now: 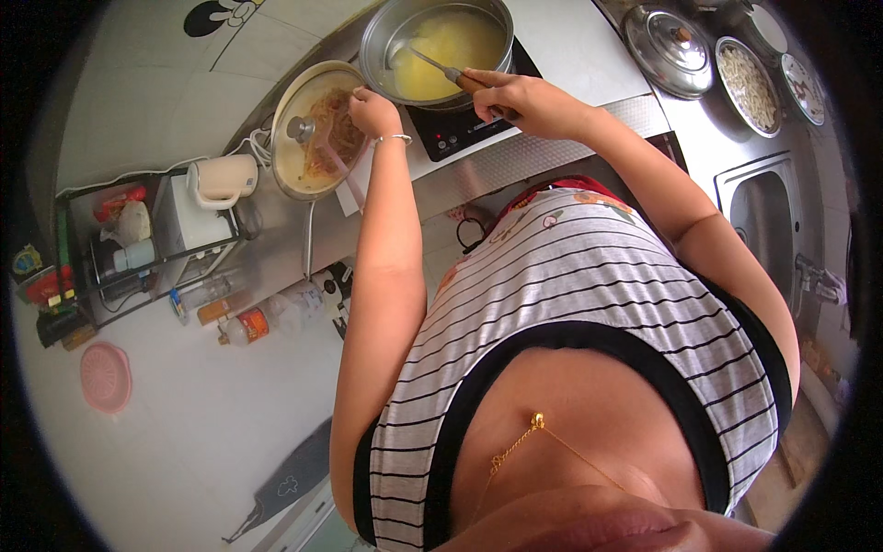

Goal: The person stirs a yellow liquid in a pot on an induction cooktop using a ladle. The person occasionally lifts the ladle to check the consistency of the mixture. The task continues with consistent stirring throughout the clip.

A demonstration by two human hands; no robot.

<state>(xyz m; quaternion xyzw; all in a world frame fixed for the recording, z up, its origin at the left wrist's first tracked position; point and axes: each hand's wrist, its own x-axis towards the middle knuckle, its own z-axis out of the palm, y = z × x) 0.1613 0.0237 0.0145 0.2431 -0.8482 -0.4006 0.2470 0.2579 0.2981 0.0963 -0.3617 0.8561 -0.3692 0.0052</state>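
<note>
A metal pot (507, 43) holding yellow liquid sits on a black induction cooktop (431, 131). My right hand (528, 103) grips the wooden handle of a metal ladle (431, 59), whose bowl lies in the liquid near the pot's left side. At the pot's lower left rim is my left hand (374, 112), its fingers curled; whether it grips the rim or something else cannot be told. Beside it, a pan with a glass lid (286, 148) shows reddish-brown food through the glass. A pale pink utensil (334, 155) lies across that lid or under it, which is unclear.
At the upper right stand a domed metal lid (668, 52), a bowl of pale pieces (748, 86) and a patterned plate (802, 90), above a steel sink (762, 207). A cream kettle (222, 181) and a black rack (159, 276) are at left. The pan's handle (308, 241) juts past the counter edge.
</note>
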